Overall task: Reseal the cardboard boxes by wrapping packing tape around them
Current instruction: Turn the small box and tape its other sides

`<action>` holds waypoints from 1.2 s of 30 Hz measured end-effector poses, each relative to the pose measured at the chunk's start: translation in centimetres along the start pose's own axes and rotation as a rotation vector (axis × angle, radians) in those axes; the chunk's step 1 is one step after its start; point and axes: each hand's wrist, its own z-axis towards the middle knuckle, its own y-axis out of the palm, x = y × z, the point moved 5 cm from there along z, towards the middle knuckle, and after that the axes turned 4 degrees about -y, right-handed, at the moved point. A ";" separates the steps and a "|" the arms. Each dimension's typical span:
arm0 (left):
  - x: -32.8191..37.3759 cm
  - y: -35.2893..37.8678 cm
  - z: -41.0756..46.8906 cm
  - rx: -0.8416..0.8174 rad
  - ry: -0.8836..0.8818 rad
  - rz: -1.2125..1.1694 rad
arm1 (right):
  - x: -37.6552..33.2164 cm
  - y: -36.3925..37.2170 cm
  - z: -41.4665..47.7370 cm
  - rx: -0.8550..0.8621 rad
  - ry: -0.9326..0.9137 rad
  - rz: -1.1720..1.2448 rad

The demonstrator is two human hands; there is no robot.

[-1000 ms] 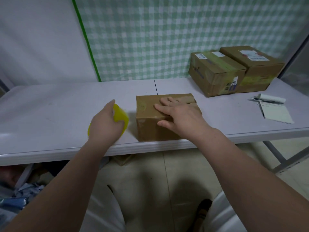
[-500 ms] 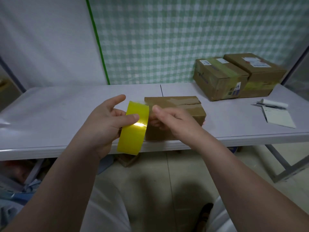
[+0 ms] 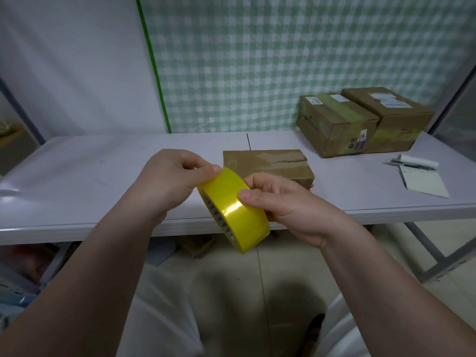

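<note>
A yellow roll of packing tape (image 3: pixel 233 207) is held tilted in front of the table's near edge. My left hand (image 3: pixel 172 176) pinches the roll's upper rim with thumb and fingers. My right hand (image 3: pixel 286 204) grips the roll from the right, thumb on its outer face. Just behind the roll a small cardboard box (image 3: pixel 268 163) sits on the white table (image 3: pixel 103 176), its top flaps showing old clear tape and a gap. Neither hand touches the box.
Two larger cardboard boxes (image 3: pixel 334 124) (image 3: pixel 394 117) with yellow tape bands stand side by side at the back right. A notepad (image 3: pixel 422 184) and a pen (image 3: pixel 412 164) lie at the right edge. Clutter sits on the floor under the table's left side.
My right hand left the box top and took hold of the roll. The roll came up from the table at the left into both hands and turned to a tilt.
</note>
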 end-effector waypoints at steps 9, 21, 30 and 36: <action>2.6 1.4 -0.3 0.204 0.231 0.347 | -0.5 -1.6 -0.7 0.142 0.000 -0.078; 3.7 2.2 1.5 0.380 0.155 0.068 | -6.1 -4.6 -1.7 0.404 -0.234 -0.775; 2.9 2.9 4.8 0.221 -0.094 -0.480 | -9.2 -6.9 1.7 0.465 -0.215 -1.167; 0.9 2.3 6.7 0.347 -0.268 -0.638 | -9.0 -7.4 4.8 0.402 -0.129 -1.506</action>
